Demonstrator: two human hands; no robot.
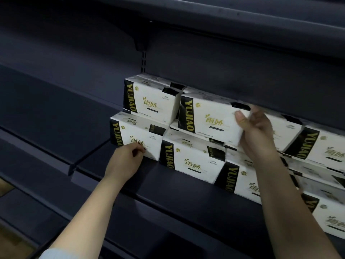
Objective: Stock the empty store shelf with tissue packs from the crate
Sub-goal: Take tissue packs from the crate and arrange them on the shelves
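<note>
2 tiers of tissue packs already sit on the dark shelf. My left hand pinches the front of the bottom-left pack near the board's end; a hard nudge could tip it off. My right hand grips the upper pack, which rides askew and may slide forward. No crate in view.
</note>
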